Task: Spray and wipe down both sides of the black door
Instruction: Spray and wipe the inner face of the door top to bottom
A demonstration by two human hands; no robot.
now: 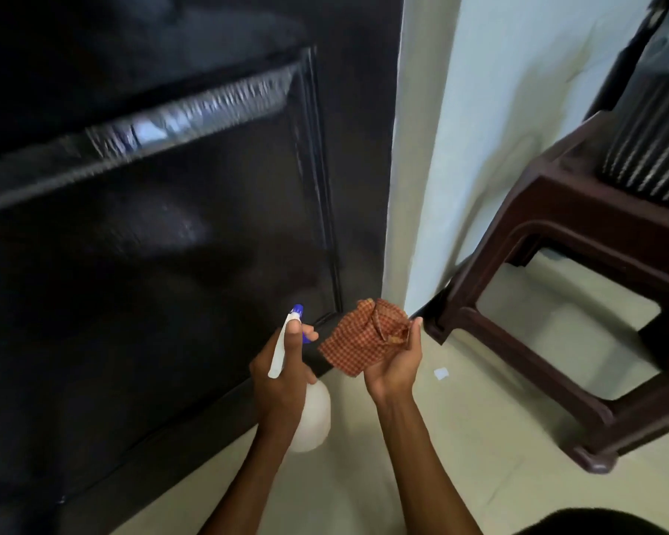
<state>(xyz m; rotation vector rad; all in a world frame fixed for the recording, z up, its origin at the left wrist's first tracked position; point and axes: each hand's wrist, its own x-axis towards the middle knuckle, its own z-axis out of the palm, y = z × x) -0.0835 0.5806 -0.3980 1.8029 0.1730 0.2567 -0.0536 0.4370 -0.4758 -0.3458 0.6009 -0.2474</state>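
1. The left hand is curled round the neck of a spray bottle, fingers wrapped about the white trigger head, index finger reaching forward under the blue nozzle. The forearm comes up from the lower edge of the view, wrist roughly straight.

2. The right hand is turned palm up with fingers bent, gripping a bunched checked cloth in orange-brown. The cloth lies in the palm and spills toward the left hand; the thumb tip stands above its right edge. The two hands are near each other, apart.

3. The bottle's long axis runs from the round white body, low and toward the person, up and away to the nozzle. The nozzle points at the lower part of the door, close to it; whether it touches I cannot tell.

4. The door is black, panelled, with raised moulding and a pale glare band across it. It fills the left half of the view, its bottom edge meeting the floor just beside the bottle.

5. The floor is pale tile. A light wall stands right of the door, and a dark brown plastic stool stands against it, holding something ribbed and blurred. A small white scrap lies on the floor near the right hand.
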